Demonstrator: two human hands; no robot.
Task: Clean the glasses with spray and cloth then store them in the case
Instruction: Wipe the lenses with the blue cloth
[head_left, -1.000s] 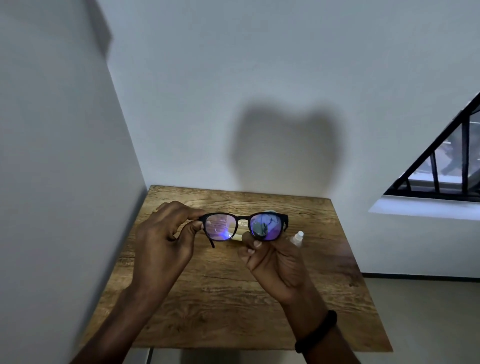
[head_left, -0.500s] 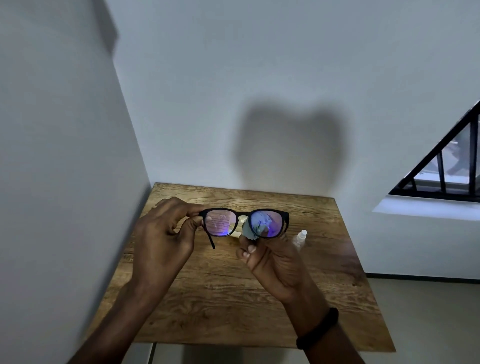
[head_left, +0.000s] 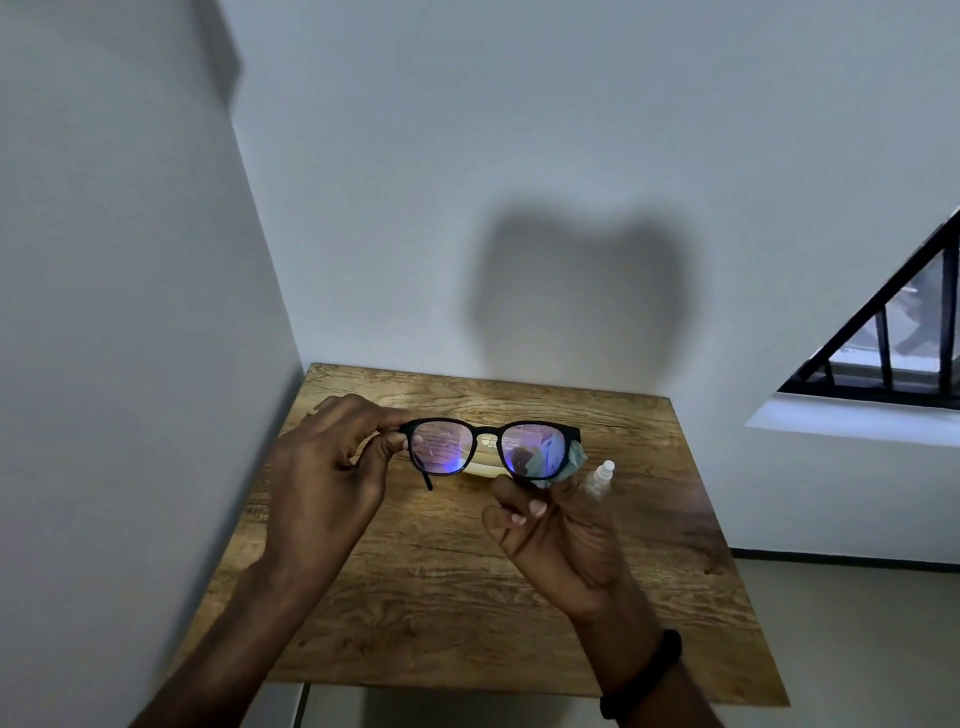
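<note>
The glasses were held up above the far half of the table, lenses facing the person. The left hand pinched the frame at its left end, thumb and fingertips closed on it, and one temple hung loose below. The right hand had its fingers curled tight round the cloth, which sat against the right lens and poked out past that end of the frame.

The main risk seemed to be the hold: with only one corner pinched, hard rubbing on the opposite lens could twist the frame, strain the hinge, or lever the glasses out of the pinch and onto the table. The left thumb lay close to the left lens and could smear it. Any grit in the cloth could scratch the lens.

The spray stood just beside the right hand, toward the far right corner, so a wide wiping stroke could tip it. A pale thing lay under the glasses, probably the case, though mostly hidden; whether it was open could not be told
</note>
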